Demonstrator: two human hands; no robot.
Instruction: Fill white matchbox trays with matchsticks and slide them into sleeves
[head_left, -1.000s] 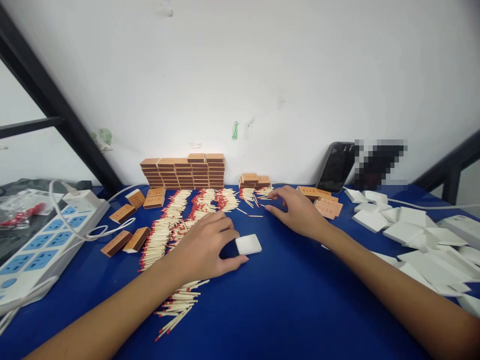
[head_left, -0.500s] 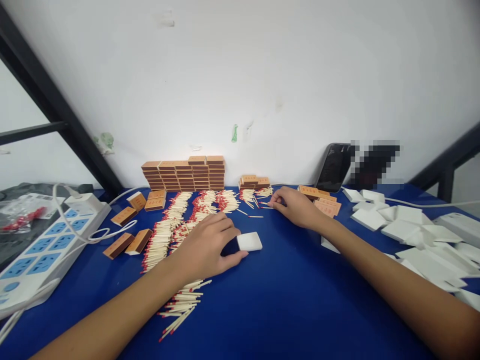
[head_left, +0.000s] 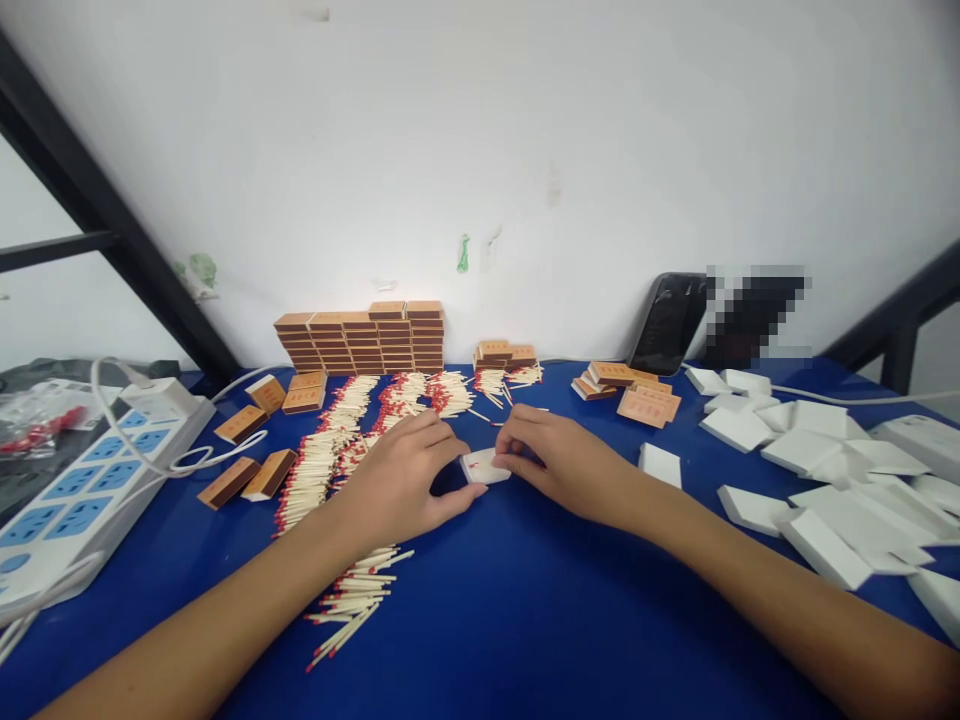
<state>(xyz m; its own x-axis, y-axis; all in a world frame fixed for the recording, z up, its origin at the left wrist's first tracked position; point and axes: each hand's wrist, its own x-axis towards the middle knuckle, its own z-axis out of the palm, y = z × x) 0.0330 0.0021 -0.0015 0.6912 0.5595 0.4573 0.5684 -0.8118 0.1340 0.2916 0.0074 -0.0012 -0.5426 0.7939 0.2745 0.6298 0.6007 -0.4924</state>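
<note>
Between the thumb and fingers of my left hand (head_left: pixel 412 470) is a small white matchbox tray (head_left: pixel 489 477), resting on the blue table. My right hand (head_left: pixel 551 450) reaches over the tray from the right, its fingertips pinched on a match (head_left: pixel 474 463) whose red head shows inside. The match's other end is hidden by the fingers. Long rows of loose red-headed matches (head_left: pixel 315 465) lie left of and partly under my left hand. A smaller pile of matches (head_left: pixel 491 383) lies beyond the tray, with a few strays close by.
Stacked matchboxes (head_left: pixel 360 340) stand against the wall, with loose matchboxes (head_left: pixel 229 482) at the left. Flat printed sleeves (head_left: pixel 649 405) lie at the back right. White trays (head_left: pixel 832 540) heap up on the right. A power strip (head_left: pixel 82 490) and cables occupy the left; a phone (head_left: pixel 667 320) leans on the wall.
My right hand has moved left and nearer, from the small match pile to the tray, bringing a match into it. My left hand keeps its hold on the tray. The view has shifted slightly.
</note>
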